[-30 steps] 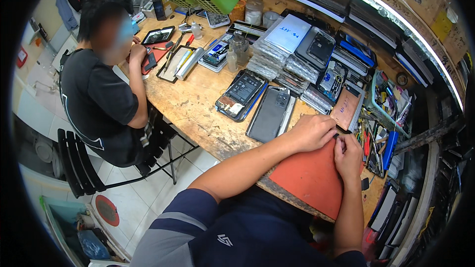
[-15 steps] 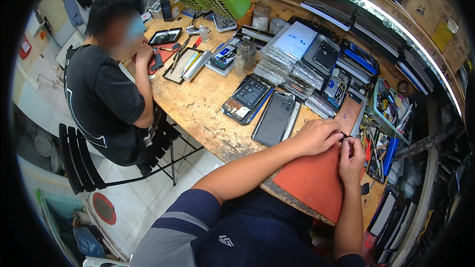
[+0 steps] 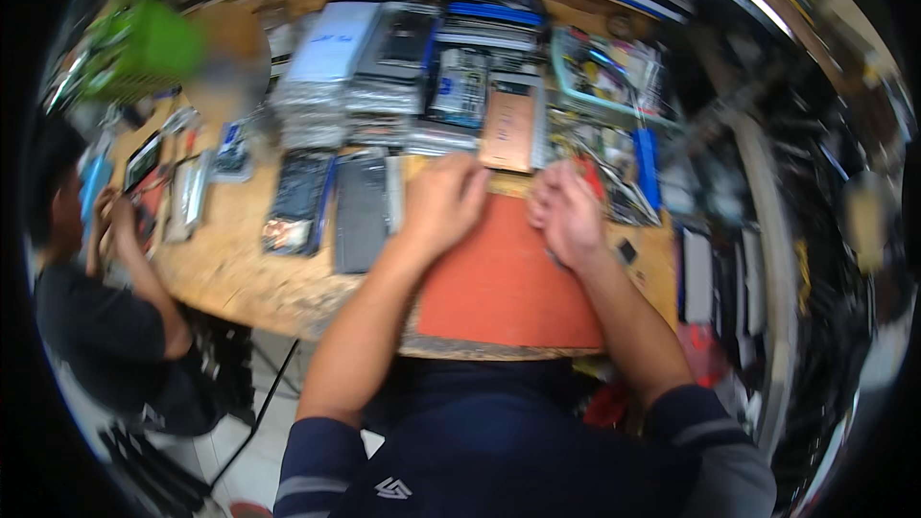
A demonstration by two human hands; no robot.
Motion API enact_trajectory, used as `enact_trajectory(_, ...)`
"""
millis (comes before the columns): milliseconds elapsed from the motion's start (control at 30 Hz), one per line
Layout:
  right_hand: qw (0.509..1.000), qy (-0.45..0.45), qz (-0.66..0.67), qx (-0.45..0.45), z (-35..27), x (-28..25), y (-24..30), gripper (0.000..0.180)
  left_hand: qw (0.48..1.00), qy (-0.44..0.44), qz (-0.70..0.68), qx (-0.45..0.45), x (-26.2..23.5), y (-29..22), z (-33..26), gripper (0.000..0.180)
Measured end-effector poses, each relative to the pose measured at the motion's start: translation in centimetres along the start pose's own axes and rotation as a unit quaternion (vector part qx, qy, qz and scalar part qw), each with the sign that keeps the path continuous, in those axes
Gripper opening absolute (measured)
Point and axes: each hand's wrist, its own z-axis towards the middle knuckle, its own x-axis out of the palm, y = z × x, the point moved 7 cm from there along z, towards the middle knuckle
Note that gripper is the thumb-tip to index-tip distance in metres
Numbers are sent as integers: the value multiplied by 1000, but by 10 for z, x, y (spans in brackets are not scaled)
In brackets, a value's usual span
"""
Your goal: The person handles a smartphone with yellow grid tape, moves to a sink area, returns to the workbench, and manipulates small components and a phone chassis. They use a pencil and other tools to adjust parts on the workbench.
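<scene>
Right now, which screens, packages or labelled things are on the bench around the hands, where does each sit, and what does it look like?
Dark phone panel: flat on the bench beside the left hand, long black rectangle.
Opened phone: left of that panel, dark with blue edge.
Copper-coloured plate: just beyond the hands, rectangular.
White flat package: far left of the stacks, pale rectangle.
Orange mat: under both hands; right hand rests on it.

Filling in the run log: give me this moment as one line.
left hand on orange mat | right hand on mat edge | grip unclear, blurred | opened phones left of mat | person seated far left
</scene>
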Motion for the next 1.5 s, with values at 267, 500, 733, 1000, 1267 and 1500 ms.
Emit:
enact_trajectory(267, 990, 47, 128, 27, 6, 3, 8, 37, 999, 45, 16, -10, 0, -15, 2, 14)
enact_trajectory(500, 991, 71, 113, 30, 1, 11, 6, 38, 999, 34, -19, -36, -2, -12, 2, 14)
enact_trajectory(733, 990, 74, 118, 38, -2, 15, 5, 34, 997, 55, 2, -49, 3, -6, 1, 13)
enact_trajectory(1000, 998, -16, -31, -51, -10, 20, 22, 34, 994, -45, 80, 51, -3, -7, -1, 14)
enact_trajectory(1267, 989, 14, -150, -4, -9, 28, 8, 27, 997, -44, 62, 21, -9, -8, -1, 14)
enact_trajectory(1500, 970, -21, -243, 13, -6, 16, -6, 20, 998, -30, 58, 23, -5, -5, -4, 13)
